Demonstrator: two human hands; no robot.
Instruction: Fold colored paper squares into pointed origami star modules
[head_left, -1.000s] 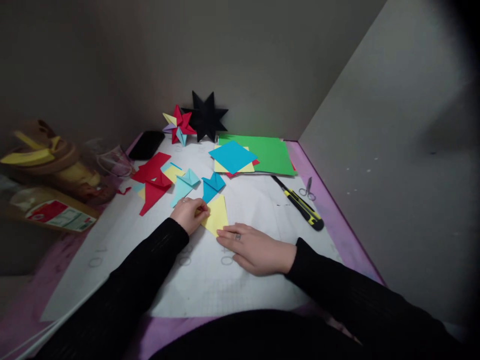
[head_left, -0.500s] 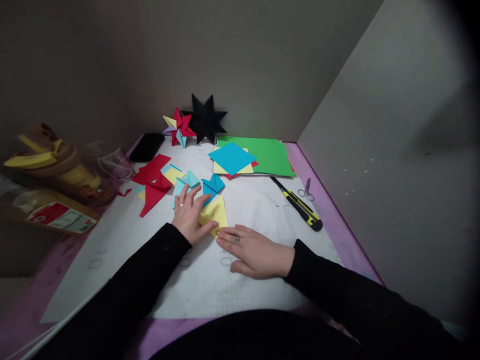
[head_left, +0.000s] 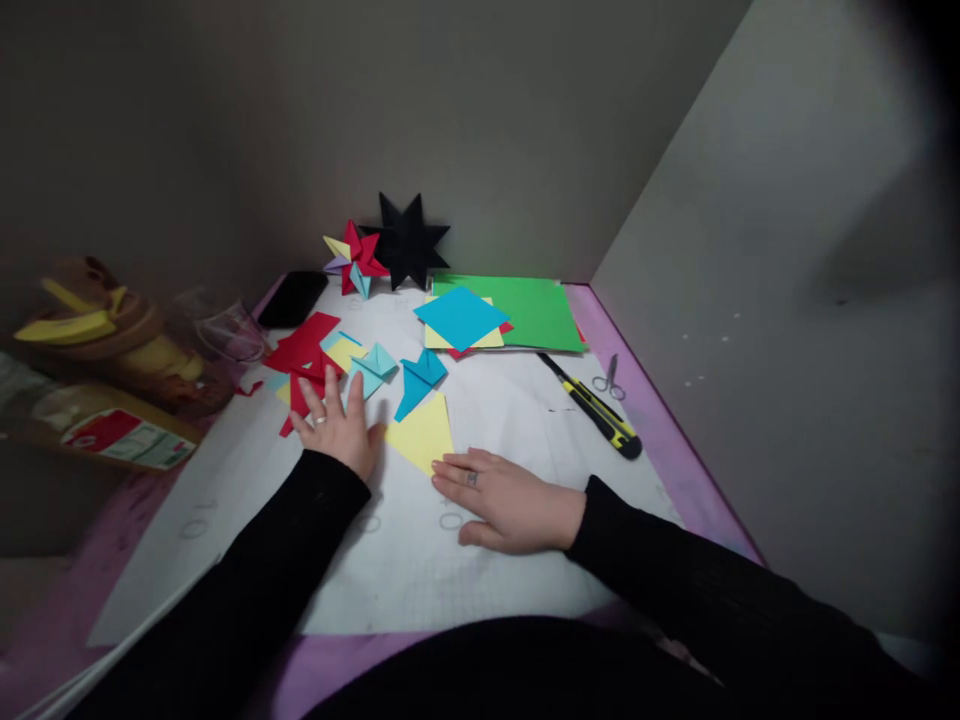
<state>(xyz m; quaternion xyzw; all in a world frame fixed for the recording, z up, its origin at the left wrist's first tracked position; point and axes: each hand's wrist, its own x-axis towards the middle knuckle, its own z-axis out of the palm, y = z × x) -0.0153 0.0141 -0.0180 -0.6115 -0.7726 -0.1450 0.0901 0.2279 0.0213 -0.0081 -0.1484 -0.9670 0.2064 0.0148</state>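
A yellow paper piece (head_left: pixel 424 433) lies on the white sheet between my hands. The fingertips of my right hand (head_left: pixel 506 503) rest on its lower right corner, with the hand flat on the sheet. Left of the yellow piece, my left hand (head_left: pixel 337 430) is spread with fingers apart and nothing held, close to folded red papers (head_left: pixel 309 345). Beyond my hands lie a folded light blue piece (head_left: pixel 377 367) and a folded blue piece (head_left: pixel 422 376).
A black star (head_left: pixel 407 240) and a multicoloured star (head_left: pixel 355 262) stand at the back, beside a dark phone (head_left: pixel 294 299). Blue paper (head_left: pixel 463 318) tops a stack with green paper (head_left: pixel 536 312). A cutter (head_left: pixel 596 412) and scissors (head_left: pixel 611 380) lie right; containers (head_left: pixel 131 425) stand left.
My left hand has moved left off the yellow paper, which now shows more of its surface and lies flatter. My right hand has stayed at its corner.
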